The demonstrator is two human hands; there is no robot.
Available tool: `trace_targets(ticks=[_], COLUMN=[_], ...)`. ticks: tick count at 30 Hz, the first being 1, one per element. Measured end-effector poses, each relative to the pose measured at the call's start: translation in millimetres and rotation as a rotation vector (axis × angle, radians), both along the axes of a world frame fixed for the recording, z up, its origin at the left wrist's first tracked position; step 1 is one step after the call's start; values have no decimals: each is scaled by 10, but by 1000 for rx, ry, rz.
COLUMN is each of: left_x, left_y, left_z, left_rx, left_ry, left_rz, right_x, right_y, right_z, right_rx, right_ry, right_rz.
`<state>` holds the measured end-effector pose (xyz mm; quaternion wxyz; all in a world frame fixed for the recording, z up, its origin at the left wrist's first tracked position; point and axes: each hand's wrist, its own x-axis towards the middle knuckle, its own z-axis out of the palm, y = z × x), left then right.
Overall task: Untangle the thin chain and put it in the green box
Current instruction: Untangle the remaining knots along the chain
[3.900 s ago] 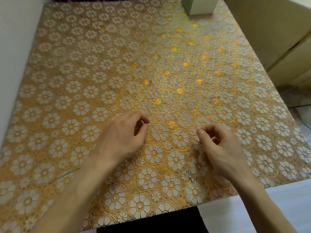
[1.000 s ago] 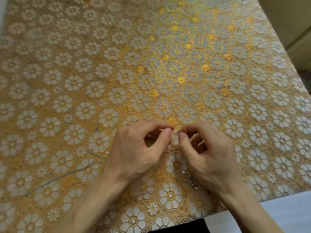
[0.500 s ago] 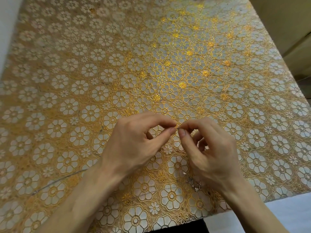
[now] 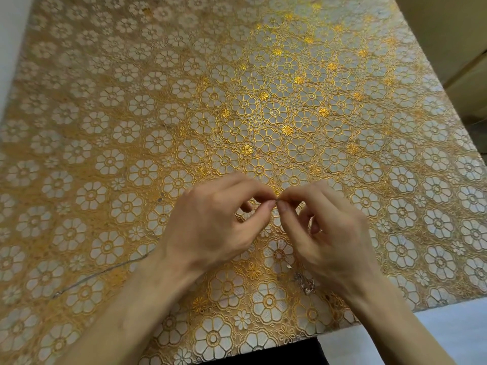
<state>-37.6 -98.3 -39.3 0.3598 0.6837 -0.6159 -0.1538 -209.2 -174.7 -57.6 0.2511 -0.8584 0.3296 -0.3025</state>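
Both hands are over the near part of a table covered with a gold flower-pattern cloth (image 4: 158, 101); the left hand (image 4: 213, 222) and the right hand (image 4: 332, 233) have their fingertips together, almost touching. Each hand presses its thumb against its forefinger in a pinch on the thin chain (image 4: 110, 270), and the other fingers are curled under the palm; at the pinch itself only a tiny glint shows, the chain being very fine there. A long strand of the chain lies flat on the cloth at the left; it runs in a slanted line from near the table's front-left part up to the left wrist, where it goes out of sight under the hand. Just beside the right wrist lies a small silvery clump (image 4: 305, 283) on the cloth; whether it is part of the same chain I cannot tell. A pale wall (image 4: 8, 48) borders the table on the left, and beige furniture (image 4: 448, 35) stands past its far right corner.
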Motion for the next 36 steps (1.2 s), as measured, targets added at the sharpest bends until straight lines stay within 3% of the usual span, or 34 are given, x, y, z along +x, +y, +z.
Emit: trace_targets(ticks=[8, 14, 21, 25, 30, 36], left_x=[7, -13, -54, -148, -207, -201], left_y=[-1, -22, -32, -28, -14, -9], left_z=[-10, 0, 30, 39, 15, -8], left_rx=[-5, 1, 2, -10, 98, 112], left_ry=[-104, 7, 14, 136, 506, 614], left_rz=[-17, 30, 68, 176, 281, 297], right_x=[-10, 12, 47, 104, 187, 211], right_y=[-1, 11, 49, 85, 130, 181], right_z=[5, 21, 1, 11, 13, 13], right_rx=[-19, -14, -18, 74, 172, 331], right_ry=[41, 28, -12, -114, -222, -263], right_rz=[32, 23, -14, -76, -130, -170])
